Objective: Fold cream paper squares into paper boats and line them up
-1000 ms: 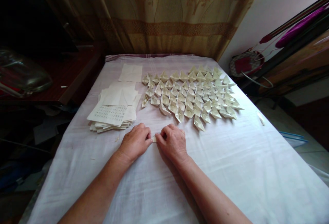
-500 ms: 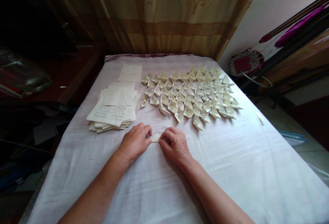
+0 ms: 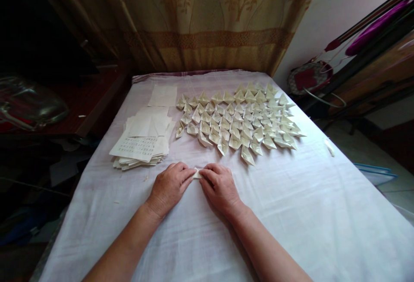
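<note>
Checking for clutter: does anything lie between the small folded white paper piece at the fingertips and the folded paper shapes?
Nothing visible: left hand and right hand pinch the small folded white paper piece; only bare white cloth separates it from the cream folded paper shapes.

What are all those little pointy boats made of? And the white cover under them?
The little boats look like matte cream paper: sharp creases, thin stiff flaps. The cover seems to be soft, dull woven cloth: it shows wrinkles and fold lines.

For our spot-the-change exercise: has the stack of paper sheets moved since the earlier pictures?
No. The stack of paper sheets still lies left of the folded paper boats, equally close.
</note>
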Available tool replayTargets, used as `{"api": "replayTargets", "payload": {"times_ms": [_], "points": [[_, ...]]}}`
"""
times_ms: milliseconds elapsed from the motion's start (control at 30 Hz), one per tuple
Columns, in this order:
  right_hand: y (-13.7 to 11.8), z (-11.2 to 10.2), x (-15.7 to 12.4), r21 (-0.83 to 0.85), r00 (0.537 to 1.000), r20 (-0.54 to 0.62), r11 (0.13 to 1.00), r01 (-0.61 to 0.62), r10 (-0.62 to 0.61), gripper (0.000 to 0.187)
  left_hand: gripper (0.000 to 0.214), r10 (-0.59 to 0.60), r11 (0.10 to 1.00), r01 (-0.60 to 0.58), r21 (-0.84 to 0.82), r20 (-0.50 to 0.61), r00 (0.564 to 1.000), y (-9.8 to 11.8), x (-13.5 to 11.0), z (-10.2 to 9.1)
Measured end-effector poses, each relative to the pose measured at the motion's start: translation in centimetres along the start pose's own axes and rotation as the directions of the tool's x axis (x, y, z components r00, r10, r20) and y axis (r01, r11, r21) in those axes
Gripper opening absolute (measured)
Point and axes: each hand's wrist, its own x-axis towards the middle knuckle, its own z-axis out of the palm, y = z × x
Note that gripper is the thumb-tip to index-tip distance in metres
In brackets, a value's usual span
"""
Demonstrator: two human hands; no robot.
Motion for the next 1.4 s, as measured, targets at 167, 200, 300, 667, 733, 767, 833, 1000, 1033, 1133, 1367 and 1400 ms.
{"api": "replayTargets", "payload": {"times_ms": [167, 200, 300, 667, 733, 767, 833, 1000, 1033, 1133, 1367, 1400], "points": [[0.0, 0.1, 0.1, -0.014, 0.998, -0.051, 1.000, 0.027, -0.027, 0.015, 0.021, 0.103, 0.993, -0.094, 0.076, -0.117, 0.988, -0.3, -0.3, 0.9], [0.0, 0.1, 0.1, -0.021, 0.998, -0.059, 0.999, 0.036, -0.038, 0.017, 0.020, 0.124, 0.990, -0.111, 0.091, -0.152, 0.981, -0.3, -0.3, 1.0], [-0.2, 0.1, 0.4, -0.037, 0.993, -0.102, 0.997, 0.061, -0.065, 0.014, 0.023, 0.175, 0.982, -0.148, 0.121, -0.256, 0.951, -0.3, -0.5, 1.3], [-1.0, 0.1, 1.8, 0.352, 0.984, -0.146, 0.935, -0.044, 0.102, 0.018, 0.023, -0.286, 0.787, 0.139, -0.602, -0.156, 0.945, -0.2, 0.6, 0.6], [-1.1, 0.1, 2.1, 0.379, 0.984, -0.134, 0.924, -0.055, 0.114, 0.017, 0.023, -0.358, 0.693, 0.190, -0.695, -0.103, 0.928, -0.4, 0.9, 0.8], [-1.1, 0.1, 2.3, 0.385, 0.985, -0.122, 0.920, -0.067, 0.123, 0.016, 0.023, -0.378, 0.669, 0.195, -0.717, -0.103, 0.920, -0.6, 1.0, 0.9], [-1.1, 0.2, 2.7, 0.390, 0.986, -0.085, 0.915, -0.099, 0.143, 0.012, 0.022, -0.395, 0.662, 0.185, -0.726, -0.129, 0.909, -0.7, 1.1, 1.1], [-0.9, 0.4, 3.2, 0.418, 0.992, 0.012, 0.901, -0.117, 0.123, 0.009, 0.015, -0.357, 0.688, 0.120, -0.716, -0.190, 0.914, -0.8, 0.8, 1.3], [-0.9, 0.4, 3.2, 0.426, 0.994, 0.020, 0.898, -0.110, 0.112, 0.010, 0.014, -0.351, 0.686, 0.111, -0.719, -0.194, 0.916, -0.8, 0.7, 1.3], [-1.0, 0.4, 3.0, 0.442, 0.997, -0.005, 0.894, -0.072, 0.083, 0.011, 0.012, -0.328, 0.672, 0.095, -0.735, -0.180, 0.927, -1.0, 0.6, 1.4], [-1.5, 0.3, 2.9, 0.371, 0.991, -0.129, 0.928, 0.030, 0.020, 0.015, 0.016, -0.272, 0.703, 0.101, -0.704, -0.135, 0.953, -1.0, 0.6, 0.9], [-1.6, 0.4, 2.9, 0.363, 0.991, -0.133, 0.931, 0.038, 0.012, 0.014, 0.016, -0.268, 0.705, 0.095, -0.702, -0.140, 0.953, -1.0, 0.6, 0.8]]}}
